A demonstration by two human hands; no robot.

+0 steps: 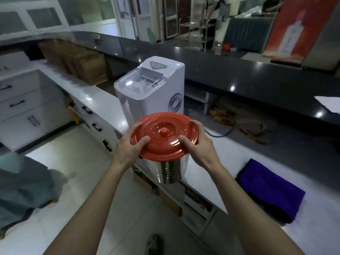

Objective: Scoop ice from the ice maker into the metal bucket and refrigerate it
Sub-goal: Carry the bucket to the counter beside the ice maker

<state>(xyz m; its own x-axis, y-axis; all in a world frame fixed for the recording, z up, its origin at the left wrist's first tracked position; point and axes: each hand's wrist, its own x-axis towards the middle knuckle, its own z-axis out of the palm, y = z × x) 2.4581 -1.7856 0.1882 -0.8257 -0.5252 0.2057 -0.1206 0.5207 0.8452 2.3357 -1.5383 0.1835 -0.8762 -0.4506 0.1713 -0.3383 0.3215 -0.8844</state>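
A shiny metal bucket [168,170] stands at the front edge of the white counter [217,166], capped by a round red plastic lid [163,135] with a central knob. My left hand [131,144] grips the lid's left rim, thumb on top. My right hand [197,140] grips the right rim the same way. Right behind the bucket stands the white ice maker [152,89]; its clear lid is down and ice shows through it.
A folded purple cloth [270,190] lies on the counter to the right. A raised black bar top [239,70] runs behind the ice maker. White drawers [20,103] and brown cardboard [77,61] are at the left. Tiled floor lies below.
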